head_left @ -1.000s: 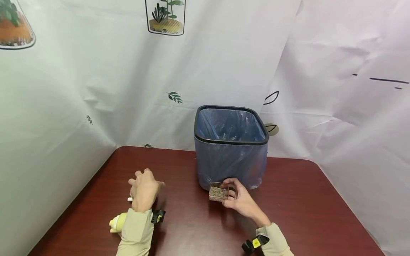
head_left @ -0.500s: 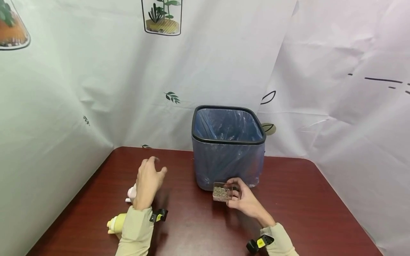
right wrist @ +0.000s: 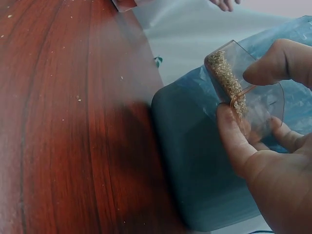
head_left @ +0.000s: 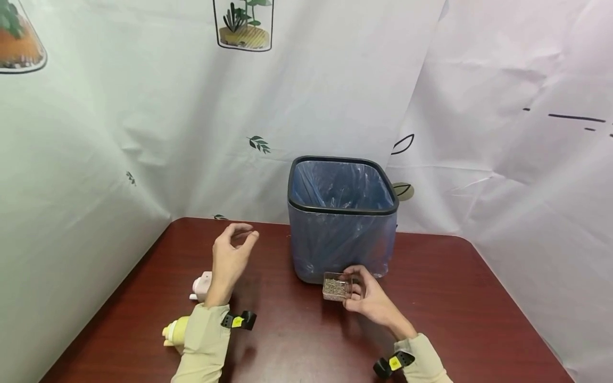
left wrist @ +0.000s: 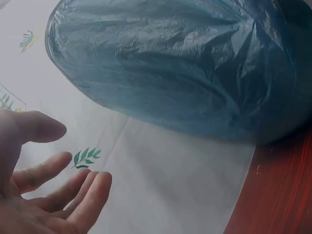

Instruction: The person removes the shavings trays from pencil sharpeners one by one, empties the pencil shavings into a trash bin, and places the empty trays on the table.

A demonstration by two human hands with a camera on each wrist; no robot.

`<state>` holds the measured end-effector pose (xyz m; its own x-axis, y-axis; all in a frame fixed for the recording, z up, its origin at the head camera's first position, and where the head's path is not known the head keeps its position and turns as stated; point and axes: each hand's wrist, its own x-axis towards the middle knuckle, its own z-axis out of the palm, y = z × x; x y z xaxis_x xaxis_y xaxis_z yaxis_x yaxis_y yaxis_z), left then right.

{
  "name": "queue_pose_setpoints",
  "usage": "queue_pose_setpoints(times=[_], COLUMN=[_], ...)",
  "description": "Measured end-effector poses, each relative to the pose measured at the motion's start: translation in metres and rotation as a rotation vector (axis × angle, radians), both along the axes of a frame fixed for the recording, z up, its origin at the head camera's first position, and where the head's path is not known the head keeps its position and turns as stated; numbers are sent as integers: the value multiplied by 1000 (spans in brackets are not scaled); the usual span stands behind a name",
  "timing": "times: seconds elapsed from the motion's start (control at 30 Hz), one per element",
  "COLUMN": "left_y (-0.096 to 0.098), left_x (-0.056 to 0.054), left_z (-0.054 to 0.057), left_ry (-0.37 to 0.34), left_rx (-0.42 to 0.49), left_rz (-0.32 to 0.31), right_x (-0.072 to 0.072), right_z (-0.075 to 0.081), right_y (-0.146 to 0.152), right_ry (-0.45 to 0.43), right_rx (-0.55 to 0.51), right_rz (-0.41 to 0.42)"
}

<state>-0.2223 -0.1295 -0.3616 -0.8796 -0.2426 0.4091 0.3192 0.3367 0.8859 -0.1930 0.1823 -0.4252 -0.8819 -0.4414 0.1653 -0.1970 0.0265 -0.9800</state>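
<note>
My right hand (head_left: 375, 306) grips a small clear plastic box (head_left: 334, 287) by its right side, thumb and fingers on its walls. Tan, grainy bits (right wrist: 226, 78) lie inside it, as the right wrist view shows. It is held just in front of the bin (head_left: 342, 239), overlapping its lower front. My left hand (head_left: 229, 260) is raised over the table's left side with fingers loosely bent and nothing between them. Below it lies a pale pink object (head_left: 203, 284) with a white part, partly hidden by the wrist. A yellow object (head_left: 179, 330) with a pale front sits beside the left sleeve.
The bin has a black rim and a blue plastic liner, and stands at the back of the dark red table (head_left: 287, 340). White printed cloth (head_left: 201, 122) hangs behind and along both sides. Small light crumbs (right wrist: 79, 99) are scattered on the tabletop.
My left hand has moved up and to the right, uncovering more of the pink object, and turned so its thumb side shows. The right hand with the box has shifted slightly right.
</note>
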Motion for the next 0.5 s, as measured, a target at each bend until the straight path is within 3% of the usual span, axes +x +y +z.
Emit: queue_pose_setpoints(times=[0.23,0.5], left_y=[13,22], left_x=[12,12], left_z=[18,28], left_ry=[8,73], left_rx=[37,146], left_rz=[-152,-159], right_x=[0,4], right_z=[1,-1], right_y=[4,13], right_ry=[3,2], right_rx=[46,26], right_rz=[-13,-32])
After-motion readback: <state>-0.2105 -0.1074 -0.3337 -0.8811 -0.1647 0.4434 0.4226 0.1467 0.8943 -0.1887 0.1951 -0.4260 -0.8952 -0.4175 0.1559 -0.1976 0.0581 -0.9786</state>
